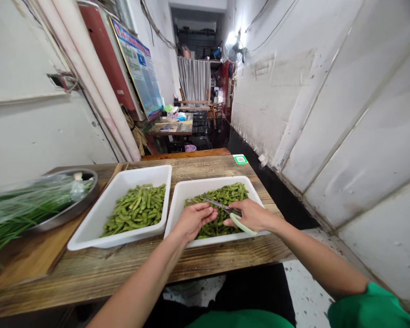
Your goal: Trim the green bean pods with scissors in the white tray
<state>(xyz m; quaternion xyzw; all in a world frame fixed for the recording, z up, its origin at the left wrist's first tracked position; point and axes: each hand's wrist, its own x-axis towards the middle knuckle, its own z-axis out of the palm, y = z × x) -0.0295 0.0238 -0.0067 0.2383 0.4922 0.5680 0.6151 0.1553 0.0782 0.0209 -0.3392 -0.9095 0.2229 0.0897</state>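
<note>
My right hand (253,215) is wrapped round a pair of scissors (242,225) with pale green handles, its blades pointing left over the right white tray (180,193). Close to the blades, my left hand (195,220) has its fingers curled together. Whatever lies between those fingertips is too small to make out. Green soybean pods (222,228) fill much of the tray beneath both hands. To the left, a second white tray (119,180) holds a heap of similar pods (140,207).
Both trays stand on a wooden table (123,269). At the left, a metal basin (63,221) with long green stalks (20,200), partly under clear plastic, rests by a wooden board (30,264). A green QR-code card (240,159) lies at the far edge. White wall panels (355,136) rise at the right.
</note>
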